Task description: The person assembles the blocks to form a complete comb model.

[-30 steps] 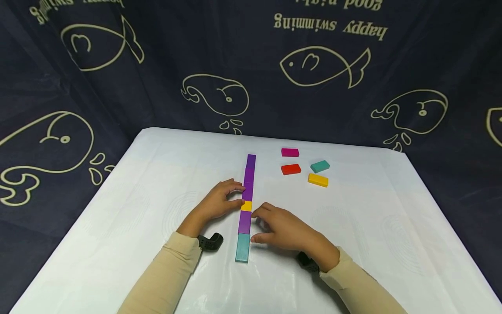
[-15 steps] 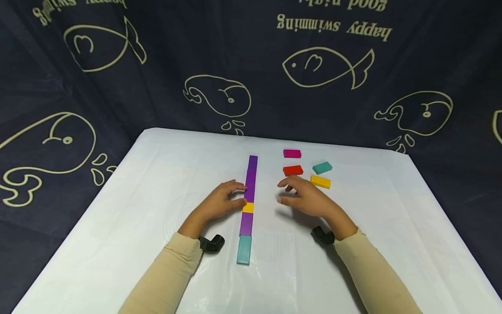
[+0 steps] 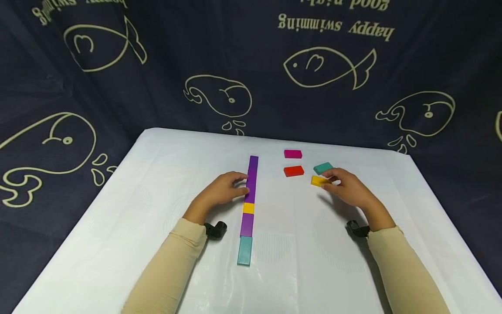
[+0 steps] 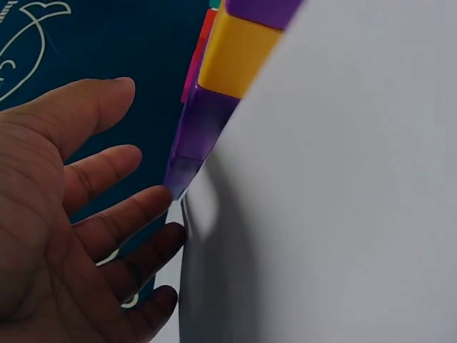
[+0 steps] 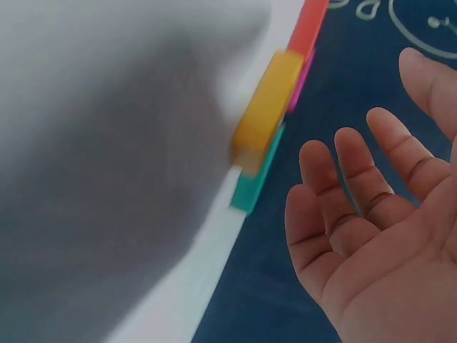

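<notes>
Right hand (image 3: 349,188) and left hand (image 3: 221,189) well apart, fingers loosely parted, no grip seen. Right is nearer the yellow, rectangular, plastic-looking block (image 3: 317,181) on the white surface (image 3: 157,165); block's right end at those fingertips, contact unclear. Long axis runs crosswise, left end toward the row of purple, yellow and teal rectangular blocks (image 3: 249,209) beside left hand.

Looks like a screened-off tabletop spot; cannot be pinned down as home, lab or office. Has a navy cloth backdrop (image 3: 260,65) hanging from nine through twelve to three o'clock, printed with outlined whales (image 3: 219,93) and, at one o'clock, inverted "happy swimming" lettering (image 3: 335,27), plus a white-covered table (image 3: 117,226) spreading towards six.
</notes>
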Available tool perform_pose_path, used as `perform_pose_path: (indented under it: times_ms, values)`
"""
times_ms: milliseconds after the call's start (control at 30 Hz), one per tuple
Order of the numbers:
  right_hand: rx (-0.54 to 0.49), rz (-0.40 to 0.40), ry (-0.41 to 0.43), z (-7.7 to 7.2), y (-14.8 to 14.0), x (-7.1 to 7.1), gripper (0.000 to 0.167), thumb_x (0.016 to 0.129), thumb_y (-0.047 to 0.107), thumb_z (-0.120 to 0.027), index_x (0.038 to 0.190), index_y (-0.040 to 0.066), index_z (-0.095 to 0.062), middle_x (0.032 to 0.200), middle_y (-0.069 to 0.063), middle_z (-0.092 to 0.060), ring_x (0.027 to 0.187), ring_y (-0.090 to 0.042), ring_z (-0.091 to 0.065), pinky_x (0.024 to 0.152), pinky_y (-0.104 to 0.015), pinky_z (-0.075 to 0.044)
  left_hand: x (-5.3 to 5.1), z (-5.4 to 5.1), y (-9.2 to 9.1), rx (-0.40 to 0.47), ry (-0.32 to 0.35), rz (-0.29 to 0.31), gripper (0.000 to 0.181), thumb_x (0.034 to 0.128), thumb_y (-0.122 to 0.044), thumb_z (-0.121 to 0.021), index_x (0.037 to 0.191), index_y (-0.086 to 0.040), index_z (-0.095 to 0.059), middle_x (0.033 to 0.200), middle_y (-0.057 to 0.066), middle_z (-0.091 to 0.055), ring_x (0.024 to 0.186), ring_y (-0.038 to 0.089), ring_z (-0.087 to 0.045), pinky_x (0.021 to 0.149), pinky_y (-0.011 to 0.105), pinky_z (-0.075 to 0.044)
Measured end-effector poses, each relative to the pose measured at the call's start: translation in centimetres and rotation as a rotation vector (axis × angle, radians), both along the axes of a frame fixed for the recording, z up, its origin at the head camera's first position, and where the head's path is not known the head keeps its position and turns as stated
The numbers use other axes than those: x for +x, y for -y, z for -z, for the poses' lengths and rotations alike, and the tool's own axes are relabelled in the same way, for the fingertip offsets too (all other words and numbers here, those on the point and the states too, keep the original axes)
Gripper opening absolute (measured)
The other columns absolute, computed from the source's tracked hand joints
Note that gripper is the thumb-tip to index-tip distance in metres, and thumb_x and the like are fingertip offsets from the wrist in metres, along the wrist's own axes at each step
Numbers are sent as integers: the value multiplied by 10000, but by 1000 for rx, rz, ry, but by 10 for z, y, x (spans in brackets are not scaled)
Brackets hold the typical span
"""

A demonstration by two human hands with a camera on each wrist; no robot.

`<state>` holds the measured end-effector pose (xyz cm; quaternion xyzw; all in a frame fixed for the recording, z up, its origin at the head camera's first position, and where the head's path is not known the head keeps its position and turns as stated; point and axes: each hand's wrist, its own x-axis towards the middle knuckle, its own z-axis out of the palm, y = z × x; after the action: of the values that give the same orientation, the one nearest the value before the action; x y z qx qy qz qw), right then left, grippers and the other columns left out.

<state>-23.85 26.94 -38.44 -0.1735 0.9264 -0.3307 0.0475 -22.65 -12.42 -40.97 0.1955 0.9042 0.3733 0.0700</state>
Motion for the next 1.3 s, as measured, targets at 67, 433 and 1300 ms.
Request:
perform_pose_path:
  times_ms: [67, 433, 1300]
  values:
    - [16, 19, 13, 2, -7, -3, 362, 974, 138, -638, 1279, -41, -564, 1282, -225, -570, 1163, -397, -531, 956, -556, -465, -6, 0, -3, 9, -8, 0, 491, 934, -271, -677, 1370, -63, -585, 1401, 136, -554, 1331, 288, -472, 1133, 426, -344]
    - [72, 56, 103, 11, -28, -18, 394, 979, 163, -617, 1313, -36, -555, 1328, -247, -541, 1193, -415, -498, 1009, -577, -410, -29, 8, -12, 116, 10, -61, 492, 937, -247, -669, 1382, -61, -575, 1422, 138, -534, 1365, 303, -430, 1154, 434, -306]
    - [74, 51, 178, 15, -21, -31, 392, 961, 92, -607, 1321, -50, -547, 1226, -237, -571, 1079, -347, -504, 971, -495, -446, -39, 22, -16, 54, -99, 0, 454, 933, -155, -629, 1353, 10, -576, 1388, 199, -544, 1341, 351, -443, 1155, 433, -297]
